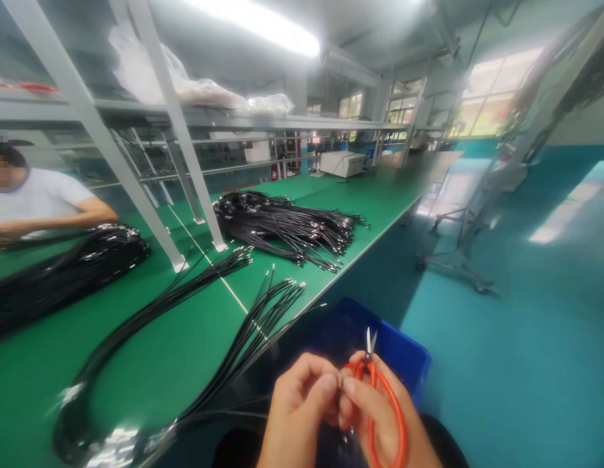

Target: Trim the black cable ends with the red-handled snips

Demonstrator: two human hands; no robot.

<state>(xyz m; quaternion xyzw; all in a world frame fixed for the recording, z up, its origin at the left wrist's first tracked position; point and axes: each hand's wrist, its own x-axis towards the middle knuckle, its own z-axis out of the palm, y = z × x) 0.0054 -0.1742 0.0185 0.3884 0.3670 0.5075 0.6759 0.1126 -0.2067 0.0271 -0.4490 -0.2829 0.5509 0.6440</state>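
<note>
Left hand (304,403) and right hand (380,393) pinch a small dark piece (339,395); orange-handled metal scissors (400,416) across right fingers might swing, nicking skin.

Curved orange scissor handles (402,419): looked like smooth, softly glossy plastic.
Pointed silvery scissor blades (368,341): were bright, smooth metal.
Thin black cables (246,338): had smooth, plastic-looking sheaths with a faint sheen.
Flat green tabletop (155,364): looked smooth, mostly matt.
Blue box-shaped bin (406,359): looked like smooth plastic.
Translucent white bags (214,95): were crinkled, shiny plastic.
Teal floor (516,364): gleamed, smooth and glossy.
</note>
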